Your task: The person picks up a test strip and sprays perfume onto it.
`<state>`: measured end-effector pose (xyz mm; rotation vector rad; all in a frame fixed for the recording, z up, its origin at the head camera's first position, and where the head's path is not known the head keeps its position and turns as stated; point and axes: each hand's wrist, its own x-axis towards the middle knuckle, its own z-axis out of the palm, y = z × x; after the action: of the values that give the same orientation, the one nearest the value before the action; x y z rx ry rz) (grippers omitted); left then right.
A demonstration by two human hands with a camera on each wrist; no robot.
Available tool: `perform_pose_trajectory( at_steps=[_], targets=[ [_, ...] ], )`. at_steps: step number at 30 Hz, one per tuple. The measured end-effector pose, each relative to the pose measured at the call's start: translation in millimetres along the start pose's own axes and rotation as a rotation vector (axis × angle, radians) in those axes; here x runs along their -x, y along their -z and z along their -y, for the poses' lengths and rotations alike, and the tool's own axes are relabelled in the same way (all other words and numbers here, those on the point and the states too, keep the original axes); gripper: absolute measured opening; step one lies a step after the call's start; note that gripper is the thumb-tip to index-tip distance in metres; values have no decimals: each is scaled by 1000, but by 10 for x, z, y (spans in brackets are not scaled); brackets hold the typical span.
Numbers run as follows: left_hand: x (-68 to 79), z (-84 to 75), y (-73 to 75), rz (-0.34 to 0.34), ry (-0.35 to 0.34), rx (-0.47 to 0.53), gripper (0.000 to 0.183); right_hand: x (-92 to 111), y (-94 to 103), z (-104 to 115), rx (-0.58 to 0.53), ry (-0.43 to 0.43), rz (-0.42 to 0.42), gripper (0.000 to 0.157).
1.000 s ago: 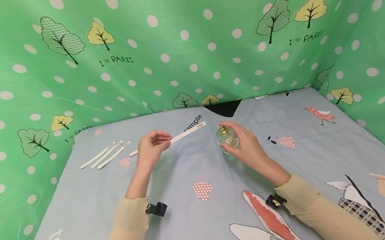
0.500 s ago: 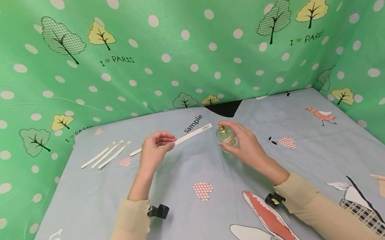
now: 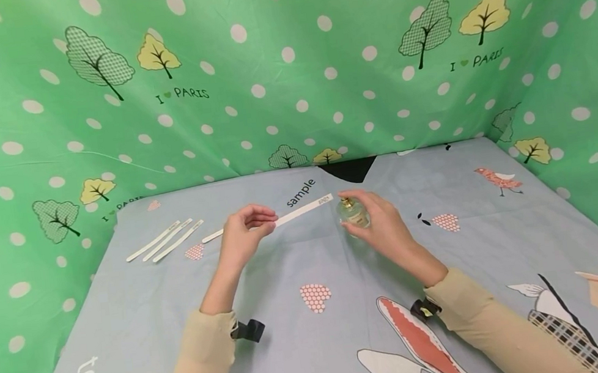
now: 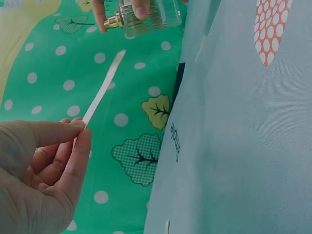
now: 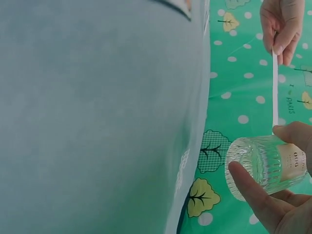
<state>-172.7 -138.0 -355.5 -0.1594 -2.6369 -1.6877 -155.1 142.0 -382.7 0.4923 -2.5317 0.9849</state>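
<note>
My left hand pinches a white perfume test strip between thumb and fingertips. The strip's printed far end points right, a short distance from the bottle in the left wrist view. With my right hand I grip a clear ribbed glass perfume bottle, held above the cloth. An index finger lies on its gold spray top, while the thumb is at the base of the glass. Pale green tints the glass, and a cream label is on its side.
Several more white test strips lie at the left of the table; three sit side by side, and another is partly behind my left hand. A green dotted curtain hangs behind the grey-blue printed cloth.
My left hand has shifted a little to the right, bringing the test strip's end closer to the perfume bottle. The right hand and bottle have barely moved.
</note>
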Motion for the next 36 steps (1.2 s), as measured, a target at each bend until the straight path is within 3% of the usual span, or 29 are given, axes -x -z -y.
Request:
perform_pose_trajectory(
  at_steps=[13, 36],
  targets=[
    [-17, 18, 52, -19, 13, 3, 19, -3, -2, -32, -12, 6, -1, 60],
    [-17, 48, 372, -90, -13, -15, 21, 16, 16, -52, -18, -10, 21, 60]
  ],
)
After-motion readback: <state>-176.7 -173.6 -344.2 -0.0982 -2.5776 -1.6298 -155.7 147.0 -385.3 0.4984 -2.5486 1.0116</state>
